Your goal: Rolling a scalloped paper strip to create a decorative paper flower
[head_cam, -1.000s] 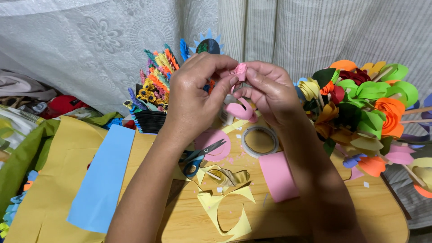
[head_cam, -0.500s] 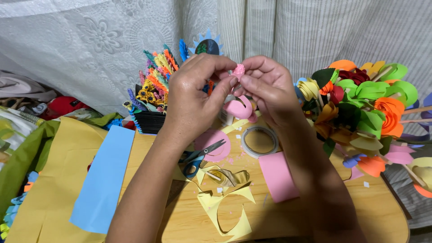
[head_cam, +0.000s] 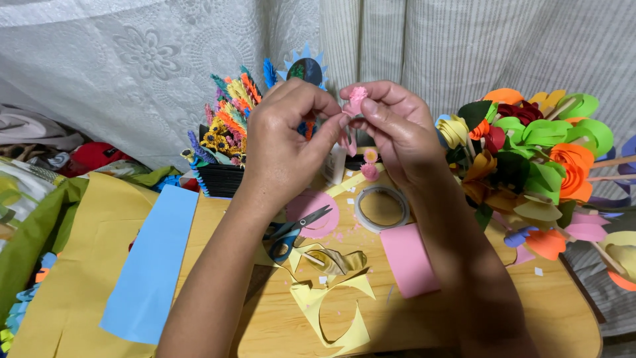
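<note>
Rolling a pink paper coil (head_cam: 358,101) above the worktop (head_cam: 424,318).
Both hands, left (head_cam: 291,132) and right (head_cam: 397,129), now pinch it tighter; its tail hangs shorter than before.

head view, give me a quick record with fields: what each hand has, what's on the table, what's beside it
left hand: left hand pinches the pink paper roll at its fingertips
right hand: right hand pinches the same roll from the other side
strip: a pink tail hangs below the roll
table: wooden table with scissors, tape ring, pink paper sheet, yellow paper offcuts, blue paper sheet
right side: paper flowers
</note>
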